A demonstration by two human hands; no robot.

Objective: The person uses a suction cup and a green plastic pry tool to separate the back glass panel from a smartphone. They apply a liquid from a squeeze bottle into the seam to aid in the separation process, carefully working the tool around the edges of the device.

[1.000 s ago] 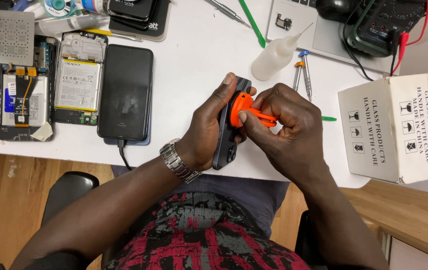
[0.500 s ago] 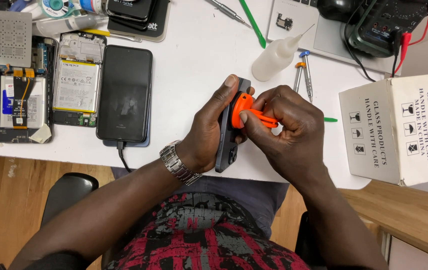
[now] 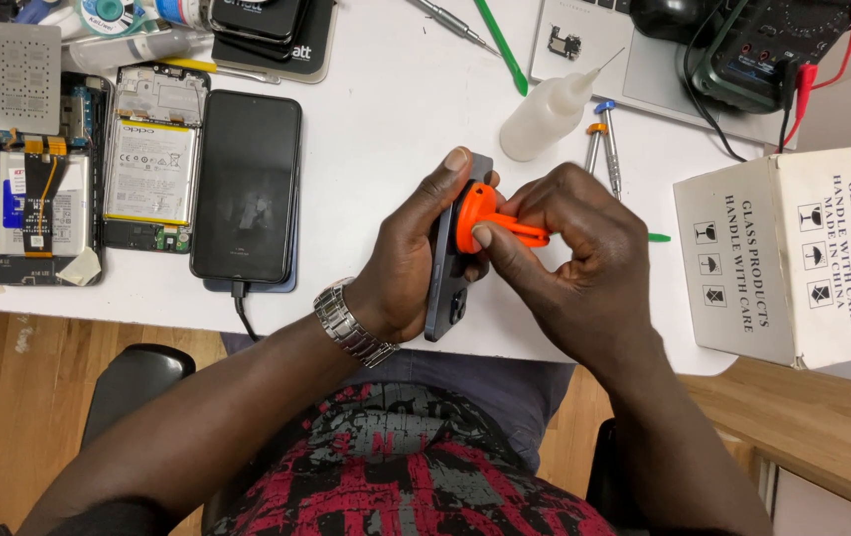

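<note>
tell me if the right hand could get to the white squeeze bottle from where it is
Probably yes: the white squeeze bottle lies on bare table just beyond the right hand, nothing between them. But that hand grips the orange suction tool, so it isn't free.

Head view, steeply downward (close)

place: phone repair workshop | evidence: opened phones [image 3: 147, 159] on white desk [image 3: 386, 109] | screwdrivers [image 3: 604, 144] | multimeter [image 3: 753, 50] | stencil plate [image 3: 3, 74]
</note>
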